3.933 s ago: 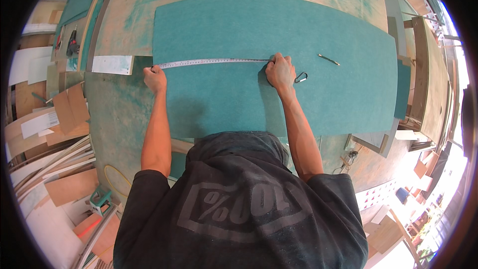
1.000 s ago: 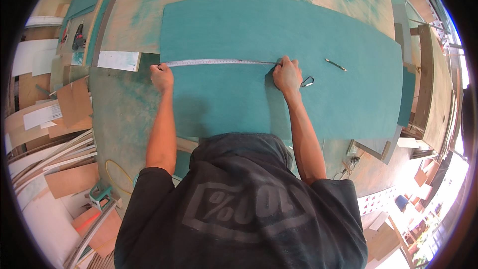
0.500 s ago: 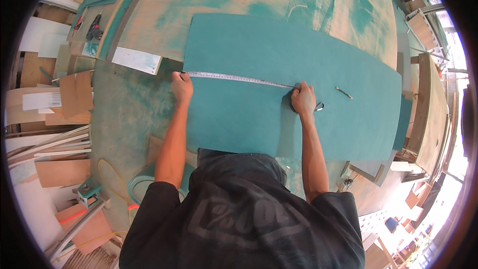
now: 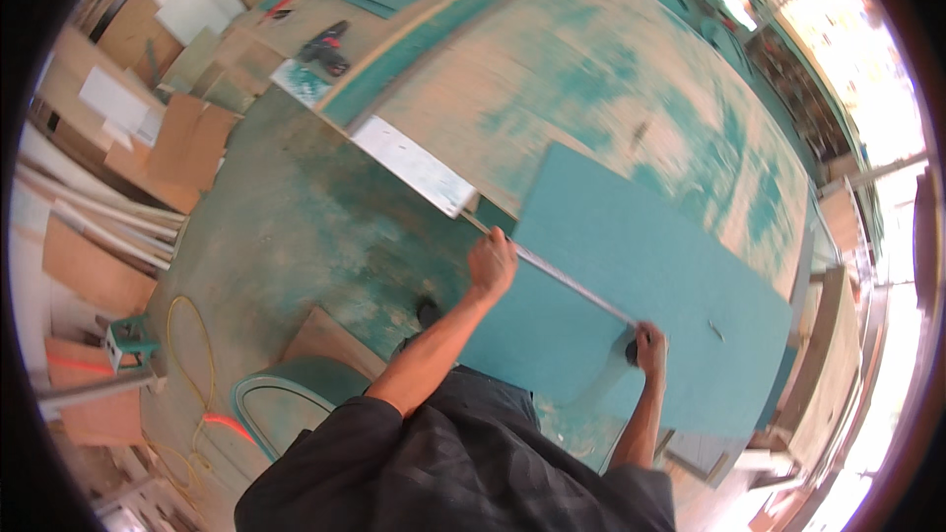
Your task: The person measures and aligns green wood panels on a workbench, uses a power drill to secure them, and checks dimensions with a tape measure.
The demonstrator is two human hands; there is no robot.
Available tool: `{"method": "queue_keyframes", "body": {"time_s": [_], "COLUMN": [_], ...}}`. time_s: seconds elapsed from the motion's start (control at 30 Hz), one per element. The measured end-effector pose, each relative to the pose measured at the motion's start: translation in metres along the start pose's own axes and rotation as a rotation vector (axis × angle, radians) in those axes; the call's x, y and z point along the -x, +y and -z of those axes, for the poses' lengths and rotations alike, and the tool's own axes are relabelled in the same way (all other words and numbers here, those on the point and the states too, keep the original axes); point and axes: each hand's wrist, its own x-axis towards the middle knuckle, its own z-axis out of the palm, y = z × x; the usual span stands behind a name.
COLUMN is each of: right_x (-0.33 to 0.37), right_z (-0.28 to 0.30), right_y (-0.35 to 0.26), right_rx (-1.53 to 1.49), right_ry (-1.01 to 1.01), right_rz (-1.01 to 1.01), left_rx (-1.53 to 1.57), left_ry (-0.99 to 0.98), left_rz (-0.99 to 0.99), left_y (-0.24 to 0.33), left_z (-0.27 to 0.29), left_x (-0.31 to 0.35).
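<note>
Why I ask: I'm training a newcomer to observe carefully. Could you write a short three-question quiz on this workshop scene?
1. Multiple choice: what spans part of the green sheet between the person's left hand and right hand?
A) a yellow cord
B) a measuring tape
C) a wooden strip

2. True or false: the pencil lies on the sheet, to the right of the right hand.

3. Short answer: which hand is at the left edge of the sheet?

Key: 1. B. 2. True. 3. The left hand.
</note>
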Motion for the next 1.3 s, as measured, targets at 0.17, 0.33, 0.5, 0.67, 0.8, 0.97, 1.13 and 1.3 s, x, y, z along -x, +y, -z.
{"method": "queue_keyframes", "body": {"time_s": [0.17,0.33,0.5,0.67,0.8,0.97,1.13,1.3], "right_x": [0.022,0.002,-0.027,-0.056,-0.088,-0.109,-0.178,-0.338], "right_z": [-0.058,-0.115,-0.126,-0.126,-0.115,-0.126,-0.152,-0.302], "right_y": [-0.143,-0.188,-0.134,-0.113,-0.137,-0.201,-0.222,-0.512], "right_rx": [-0.276,-0.591,-0.373,0.026,0.163,0.375,0.647,-0.159], "right_ry": [-0.34,-0.269,0.379,0.623,0.564,0.734,0.665,0.359], "right_rz": [-0.105,-0.195,-0.341,-0.57,-0.916,-1.222,-0.706,0.056], "left_rx": [0.212,0.49,0.596,0.518,0.025,-0.105,-0.009,0.17], "left_ry": [-0.177,-0.549,-0.659,-0.69,-0.841,-1.0,-0.425,-0.716], "left_rz": [-0.26,-0.371,-0.248,-0.026,-0.028,0.238,0.569,0.977], "left_y": [-0.032,-0.073,-0.132,-0.241,-0.345,-0.456,-0.574,-0.665], "left_z": [0.047,0.061,0.084,0.078,0.107,0.165,0.175,0.146], "left_x": [-0.008,-0.005,-0.02,-0.047,-0.081,-0.149,-0.197,-0.216]}}
